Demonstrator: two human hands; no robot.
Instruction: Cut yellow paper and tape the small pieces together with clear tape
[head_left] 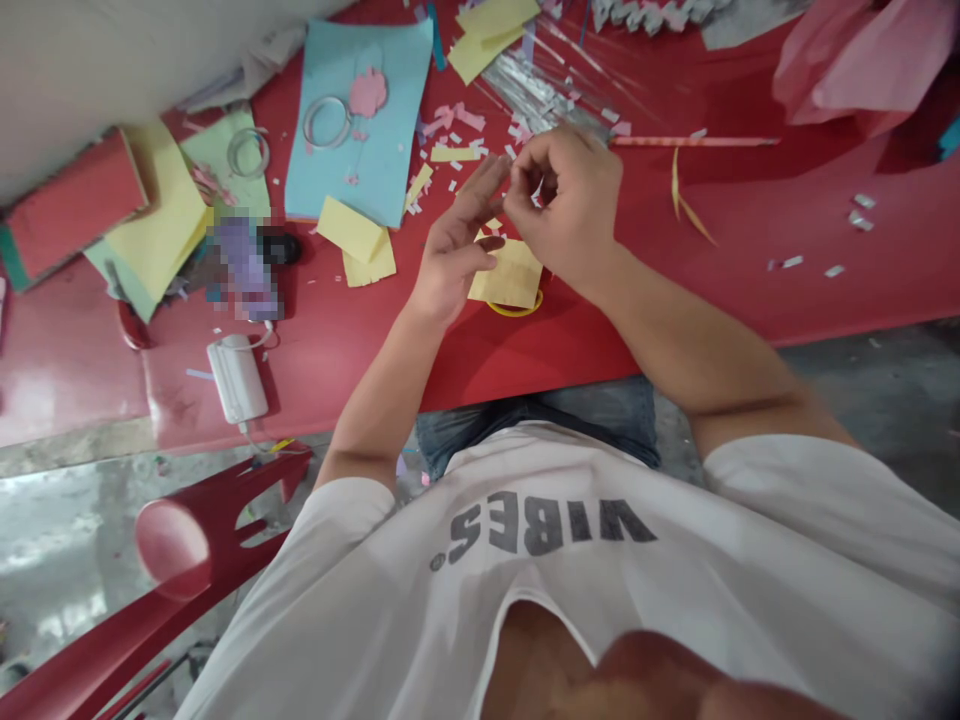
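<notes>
Head view: R hand (566, 205) up over the red counter (525, 345), fingers curled in, thumb & index pinched on a tiny white paper scrap (537, 190), mostly hidden, so exact grip is hard to see. L hand (454, 255) open, fingers loosely spread & angled toward R hand, holding nothing visible, just above a yellow paper sheet (511, 275) that sits under both hands on top of a yellow ring (514, 309). Nearby: 2 more yellow paper pieces (358, 240) left of hands, blue sheet (360, 120) w/ pink paper cutout (368, 92) & clear tape roll (327, 121) on it, green sheet (244, 150) w/ another clear tape roll (248, 153). Silver strips (529, 85) & small pink/white paper bits (457, 118) lie above hands, pink stick (694, 141) to the right, thin yellow slivers (688, 198) beyond it. Pink plastic sheet (862, 50) at top right. White power bank (237, 378) w/ cable near counter's front edge, blurred object (247, 265) beside it. Red plastic chair (199, 545) on concrete floor (67, 540) lower left. Person's white VIBES tee (540, 530) & jeans (540, 425) below.
</notes>
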